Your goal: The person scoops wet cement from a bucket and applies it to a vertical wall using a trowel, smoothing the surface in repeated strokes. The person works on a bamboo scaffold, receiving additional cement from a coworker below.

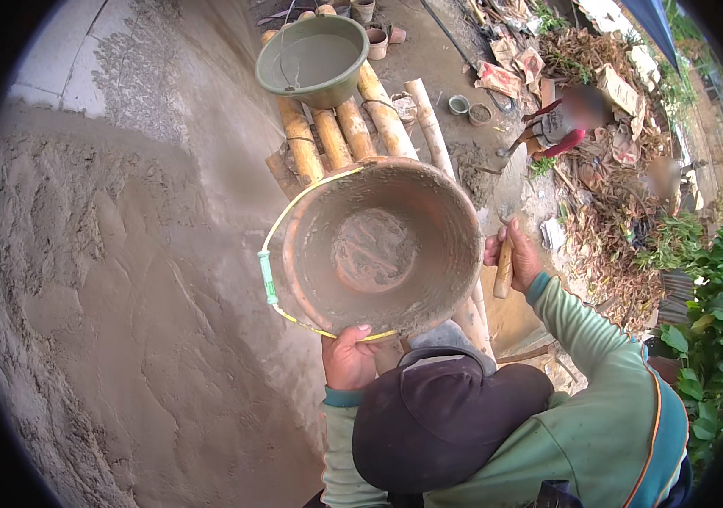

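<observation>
A reddish-brown bucket [310,254] is tilted with its mouth toward me, its inside smeared with grey mortar and almost empty. My left hand [350,357] is closed on its near rim, thumb over the edge beside the yellow wire handle [295,200] with its green grip. At the bucket's right side, my right hand [520,256] is closed round the wooden handle of a trowel [504,269]. The trowel's grey blade points away from me and blends into the ground behind it.
Wet mortar coats the wall [124,322] at left. Bamboo poles [353,127] lie beyond the bucket, bearing a grey-green bucket [319,72] of greyish liquid. Below at right stand a person [556,131], small pots [480,113] and debris. A dark cap [437,423] fills the lower middle.
</observation>
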A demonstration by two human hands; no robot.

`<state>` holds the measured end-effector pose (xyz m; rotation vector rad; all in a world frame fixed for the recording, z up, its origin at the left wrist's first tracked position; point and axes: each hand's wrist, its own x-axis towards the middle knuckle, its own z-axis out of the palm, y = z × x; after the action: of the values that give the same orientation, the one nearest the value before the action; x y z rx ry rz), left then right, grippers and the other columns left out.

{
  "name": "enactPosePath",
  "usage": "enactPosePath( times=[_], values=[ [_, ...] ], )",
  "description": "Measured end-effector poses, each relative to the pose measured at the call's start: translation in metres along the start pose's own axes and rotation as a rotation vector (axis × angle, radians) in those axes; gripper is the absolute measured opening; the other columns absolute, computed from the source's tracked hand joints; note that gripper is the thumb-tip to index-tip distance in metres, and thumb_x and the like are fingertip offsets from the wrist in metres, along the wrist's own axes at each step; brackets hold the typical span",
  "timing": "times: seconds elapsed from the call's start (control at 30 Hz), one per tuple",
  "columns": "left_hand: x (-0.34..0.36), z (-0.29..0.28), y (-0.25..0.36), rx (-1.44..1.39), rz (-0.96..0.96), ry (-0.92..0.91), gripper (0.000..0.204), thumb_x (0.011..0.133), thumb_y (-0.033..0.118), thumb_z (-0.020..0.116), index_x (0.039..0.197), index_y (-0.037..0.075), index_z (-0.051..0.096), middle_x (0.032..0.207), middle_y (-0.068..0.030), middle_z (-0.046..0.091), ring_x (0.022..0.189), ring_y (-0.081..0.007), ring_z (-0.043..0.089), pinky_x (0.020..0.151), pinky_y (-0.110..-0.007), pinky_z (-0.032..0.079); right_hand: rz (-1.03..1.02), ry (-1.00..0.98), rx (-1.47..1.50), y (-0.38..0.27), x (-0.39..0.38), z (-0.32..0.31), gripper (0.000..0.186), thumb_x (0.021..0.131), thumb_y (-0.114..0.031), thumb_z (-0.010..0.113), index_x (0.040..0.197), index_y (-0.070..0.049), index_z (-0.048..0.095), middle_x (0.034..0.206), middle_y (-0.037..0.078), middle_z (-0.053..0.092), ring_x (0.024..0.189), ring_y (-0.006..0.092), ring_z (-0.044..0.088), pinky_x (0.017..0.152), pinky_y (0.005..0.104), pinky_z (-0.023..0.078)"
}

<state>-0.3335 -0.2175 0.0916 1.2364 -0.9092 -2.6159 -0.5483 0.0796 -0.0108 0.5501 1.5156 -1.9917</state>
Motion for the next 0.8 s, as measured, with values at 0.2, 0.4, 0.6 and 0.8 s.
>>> enactPosePath(
  times=[0.2,0.4,0.6,0.8],
  values=[
    [0.019,0.049,0.004,0.113,-0.150,-0.154,0.067,0.093,0.002,0.060,0.156,0.003,0.037,0.140,-0.0197,0.058,0.125,-0.0353,0.066,0.091,-0.049,0.063,-0.157,-0.228,-0.365,-0.063,0.009,-0.004,0.024,0.091,-0.012,0.082,0.099,-0.014,0.059,0.091,-0.006,0.060,0.078,0.0068,0.057,0.072,0.0257,0.048],
    [0.031,0.053,-0.026,0.198,-0.089,-0.169,0.095,0.101,0.019,0.068,0.172,0.015,0.005,0.173,-0.0260,0.015,0.149,-0.0346,0.043,0.099,-0.047,0.060,-0.207,0.133,-0.255,-0.118,0.031,-0.090,0.033,0.090,-0.011,0.077,0.116,-0.008,0.058,0.104,0.005,0.065,0.090,0.0190,0.068,0.089,0.0399,0.059],
    [0.008,-0.079,-0.027,0.601,-0.104,-0.020,0.095,0.098,0.022,0.071,0.172,0.014,0.013,0.174,-0.0235,0.021,0.146,-0.0375,0.047,0.101,-0.043,0.058,-0.452,0.484,-0.273,-0.136,0.080,-0.220,0.037,0.086,-0.011,0.080,0.118,-0.002,0.064,0.107,0.008,0.069,0.093,0.0215,0.068,0.090,0.0388,0.056],
    [-0.110,-0.176,0.004,1.086,-0.194,-0.075,0.084,0.095,0.018,0.075,0.166,0.008,0.033,0.167,-0.0212,0.041,0.148,-0.0350,0.048,0.121,-0.044,0.039,0.179,0.899,-1.141,-0.105,0.085,-0.342,0.049,0.096,-0.041,0.064,0.109,0.005,0.073,0.100,0.024,0.078,0.093,0.0337,0.077,0.081,0.0458,0.061]
  ],
)
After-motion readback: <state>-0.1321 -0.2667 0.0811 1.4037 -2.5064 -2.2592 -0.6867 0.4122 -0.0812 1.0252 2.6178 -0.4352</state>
